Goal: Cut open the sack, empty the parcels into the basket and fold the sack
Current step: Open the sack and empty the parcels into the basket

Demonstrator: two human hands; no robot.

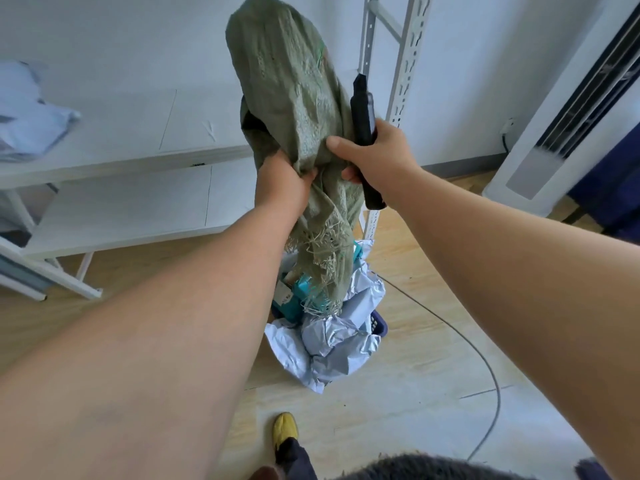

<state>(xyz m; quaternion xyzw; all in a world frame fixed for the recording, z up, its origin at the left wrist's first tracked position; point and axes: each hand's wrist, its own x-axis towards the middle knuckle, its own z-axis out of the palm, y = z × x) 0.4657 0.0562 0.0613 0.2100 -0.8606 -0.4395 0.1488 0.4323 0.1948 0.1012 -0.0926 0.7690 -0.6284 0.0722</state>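
A green woven sack [291, 84] is held up in the air, its frayed cut end [322, 268] hanging down over the basket. My left hand [284, 181] grips the sack's middle from the left. My right hand [367, 157] pinches the sack from the right and also holds a black utility knife [362, 112], which points upward. Below, a dark blue basket [379, 323] on the floor is heaped with grey-white parcels [339, 337] and a teal parcel [298, 296]. Most of the basket is hidden under the parcels.
A white metal shelf unit [138, 157] stands at the left, with pale bags [27, 112] on its upper board. Its perforated upright [407, 64] rises right behind the sack. A white floor-standing unit [561, 133] is at the right. A grey cable [485, 368] crosses the wooden floor. My yellow shoe [285, 429] is near the basket.
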